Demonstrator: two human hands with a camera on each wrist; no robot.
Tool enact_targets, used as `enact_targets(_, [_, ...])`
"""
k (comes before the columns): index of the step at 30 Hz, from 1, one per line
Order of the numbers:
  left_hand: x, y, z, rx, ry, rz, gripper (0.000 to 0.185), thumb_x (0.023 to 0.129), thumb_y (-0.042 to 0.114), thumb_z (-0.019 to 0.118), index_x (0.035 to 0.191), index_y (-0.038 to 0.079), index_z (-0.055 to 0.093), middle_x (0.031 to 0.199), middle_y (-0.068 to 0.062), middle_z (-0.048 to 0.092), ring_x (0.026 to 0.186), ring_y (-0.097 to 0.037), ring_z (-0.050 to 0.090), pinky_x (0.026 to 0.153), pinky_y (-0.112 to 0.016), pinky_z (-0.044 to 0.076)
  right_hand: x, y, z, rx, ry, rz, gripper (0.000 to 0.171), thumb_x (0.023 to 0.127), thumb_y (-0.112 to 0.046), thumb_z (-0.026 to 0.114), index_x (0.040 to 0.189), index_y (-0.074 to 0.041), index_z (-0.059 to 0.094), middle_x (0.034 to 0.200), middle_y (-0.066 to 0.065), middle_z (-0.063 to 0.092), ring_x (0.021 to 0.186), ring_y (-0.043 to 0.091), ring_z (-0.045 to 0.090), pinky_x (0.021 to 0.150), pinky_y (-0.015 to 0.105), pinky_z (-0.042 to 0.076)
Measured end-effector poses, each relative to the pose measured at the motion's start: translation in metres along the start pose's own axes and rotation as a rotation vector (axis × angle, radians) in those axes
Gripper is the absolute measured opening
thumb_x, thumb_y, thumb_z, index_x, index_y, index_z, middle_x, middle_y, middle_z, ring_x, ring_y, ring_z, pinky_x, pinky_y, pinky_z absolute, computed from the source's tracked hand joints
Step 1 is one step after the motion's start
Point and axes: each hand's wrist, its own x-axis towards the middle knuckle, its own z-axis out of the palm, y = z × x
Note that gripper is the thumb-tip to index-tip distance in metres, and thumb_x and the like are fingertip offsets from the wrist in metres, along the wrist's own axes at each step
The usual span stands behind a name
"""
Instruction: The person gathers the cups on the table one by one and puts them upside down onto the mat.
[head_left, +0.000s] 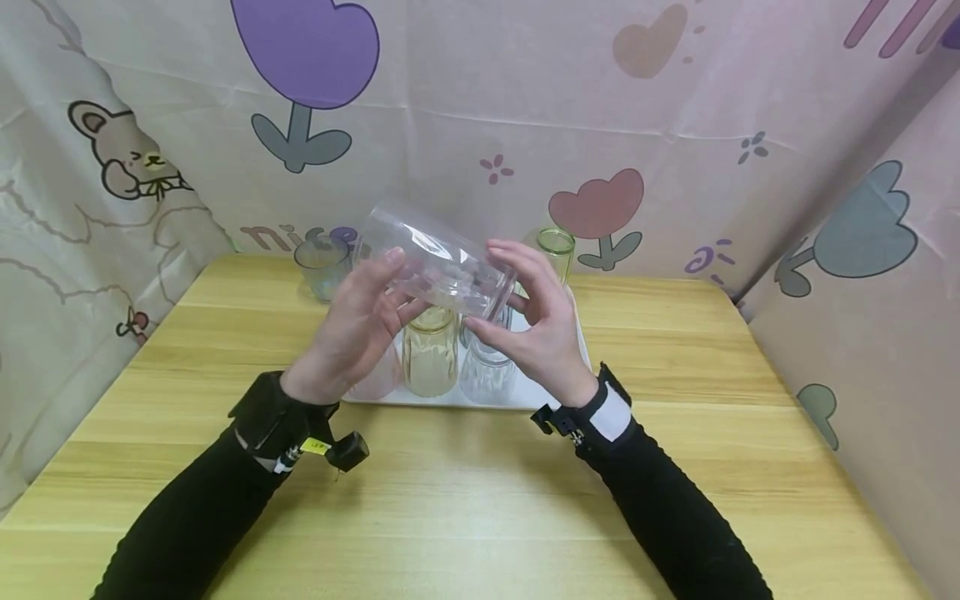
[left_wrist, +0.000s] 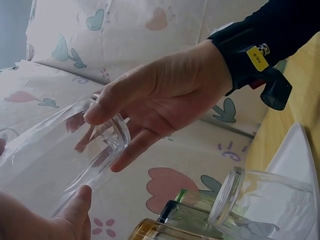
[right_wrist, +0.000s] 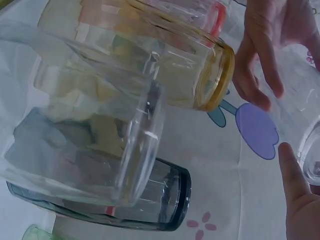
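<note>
The left hand hides most of what may be a pinkish glass on the tray

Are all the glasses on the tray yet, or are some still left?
Not yet. Some glasses, like the amber glass, already stand on the white tray. Both hands, left hand and right hand, hold the clear glass above it. A grey glass stands off the tray.

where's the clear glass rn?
Head view, centre: the clear glass is held tilted between the left hand and right hand, above the white tray of glasses.
</note>
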Motion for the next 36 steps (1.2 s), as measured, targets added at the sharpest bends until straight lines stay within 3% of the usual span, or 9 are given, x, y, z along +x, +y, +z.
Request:
enact_targets(9, [-0.001, -0.001, 0.001, -0.026, -0.018, 0.005, 0.058, 0.087, 0.046, 0.083, 0.126, 0.015, 0.054, 0.137, -0.011, 0.055, 0.118, -0.024, 0.064, 0.102, -0.034, 0.054, 0.000, -0.001, -0.001, 0.004, 0.060, -0.031, 0.074, 0.071, 0.020, 0.082, 0.138, 0.015, 0.049, 0.145, 0.025, 0.050, 0.131, 0.032, 0.055, 0.096, 0.044, 0.058])
enact_targets(14, [0.001, 0.002, 0.002, -0.051, 0.003, 0.041, 0.045, 0.085, 0.043, 0.086, 0.108, 0.015, 0.060, 0.129, -0.009, 0.054, 0.113, -0.022, 0.064, 0.100, -0.032, 0.056, 0.003, -0.001, -0.011, 0.082, 0.151, -0.025, 0.073, 0.082, -0.010, 0.087, 0.138, 0.015, 0.048, 0.141, 0.013, 0.056, 0.122, 0.029, 0.060, 0.087, 0.038, 0.062])
enact_targets(16, [0.002, 0.003, 0.001, -0.041, 0.014, 0.059, 0.035, 0.089, 0.036, 0.083, 0.102, 0.014, 0.060, 0.124, -0.009, 0.056, 0.110, -0.022, 0.064, 0.100, -0.032, 0.056, 0.005, -0.003, -0.016, 0.098, 0.205, -0.028, 0.077, 0.083, -0.024, 0.089, 0.137, 0.013, 0.049, 0.138, 0.012, 0.059, 0.117, 0.028, 0.062, 0.084, 0.034, 0.062])
enact_targets(18, [0.002, 0.006, 0.000, -0.013, 0.027, 0.070, 0.026, 0.096, 0.027, 0.075, 0.109, 0.012, 0.058, 0.124, -0.010, 0.057, 0.110, -0.021, 0.063, 0.102, -0.031, 0.055, 0.008, -0.004, -0.021, 0.109, 0.261, -0.034, 0.078, 0.082, -0.032, 0.090, 0.136, 0.009, 0.053, 0.135, 0.013, 0.061, 0.113, 0.027, 0.062, 0.084, 0.032, 0.062])
enact_targets(20, [0.003, 0.011, -0.001, 0.042, 0.045, 0.086, 0.025, 0.101, 0.016, 0.065, 0.122, 0.007, 0.054, 0.128, -0.012, 0.056, 0.113, -0.022, 0.062, 0.103, -0.031, 0.053, 0.011, -0.005, -0.026, 0.102, 0.307, -0.045, 0.077, 0.081, -0.035, 0.090, 0.136, 0.005, 0.055, 0.132, 0.014, 0.062, 0.113, 0.028, 0.062, 0.088, 0.032, 0.061])
enact_targets(23, [0.003, 0.019, -0.005, 0.186, 0.081, 0.133, 0.045, 0.104, 0.004, 0.054, 0.145, 0.000, 0.036, 0.135, -0.015, 0.052, 0.119, -0.025, 0.059, 0.103, -0.029, 0.053, 0.015, -0.007, -0.035, 0.077, 0.369, -0.057, 0.076, 0.080, -0.038, 0.090, 0.136, 0.001, 0.057, 0.127, 0.014, 0.063, 0.112, 0.029, 0.061, 0.095, 0.032, 0.056])
enact_targets(25, [0.005, 0.025, -0.011, 0.277, 0.103, 0.181, 0.049, 0.103, 0.000, 0.052, 0.149, -0.003, 0.033, 0.137, -0.016, 0.052, 0.120, -0.027, 0.058, 0.101, -0.028, 0.054, 0.018, -0.010, -0.041, 0.047, 0.394, -0.058, 0.077, 0.080, -0.041, 0.090, 0.136, 0.001, 0.058, 0.123, 0.013, 0.064, 0.111, 0.029, 0.061, 0.096, 0.032, 0.053])
enact_targets(30, [0.013, 0.038, -0.036, 0.452, 0.127, 0.287, 0.035, 0.101, -0.002, 0.055, 0.136, 0.003, 0.054, 0.124, -0.009, 0.065, 0.106, -0.022, 0.065, 0.085, -0.025, 0.057, 0.021, -0.016, -0.055, 0.010, 0.421, -0.031, 0.076, 0.079, -0.039, 0.090, 0.137, 0.001, 0.060, 0.118, 0.012, 0.064, 0.106, 0.028, 0.062, 0.094, 0.030, 0.054])
enact_targets(36, [0.024, 0.044, -0.067, 0.711, 0.145, 0.262, 0.022, 0.102, 0.005, 0.062, 0.122, 0.013, 0.067, 0.101, 0.002, 0.073, 0.085, -0.013, 0.068, 0.073, -0.021, 0.054, 0.020, -0.023, -0.072, -0.034, 0.436, 0.015, 0.072, 0.080, -0.031, 0.090, 0.138, 0.001, 0.061, 0.123, 0.012, 0.065, 0.107, 0.025, 0.062, 0.096, 0.027, 0.054])
